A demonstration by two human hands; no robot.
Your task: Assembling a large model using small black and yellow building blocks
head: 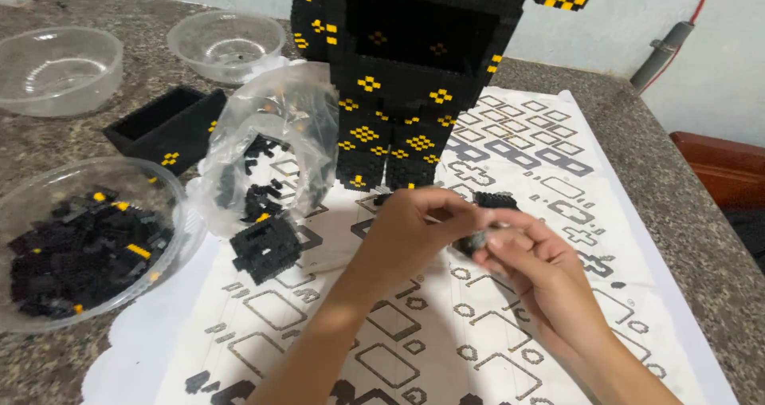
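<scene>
Both hands meet over the instruction sheet (510,325), just in front of the big black-and-yellow brick model (414,78). Left hand (410,233) and right hand (530,261) pinch a small black brick piece (488,218) between fingertips, closed tight on it. Black brick block (265,248) lies left, beside a plastic bag (271,134). Bowl of loose bricks (80,245) far left.

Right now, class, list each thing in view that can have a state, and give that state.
Left hand: pinching a small black brick piece.
Right hand: gripping the same piece.
Plastic bag: open, some black bricks inside.
Near bowl: partly filled with black and yellow bricks.
Two far bowls: empty.
Black box: open.
Brick model: upright, unfinished.
Instruction sheet: spread flat.
</scene>
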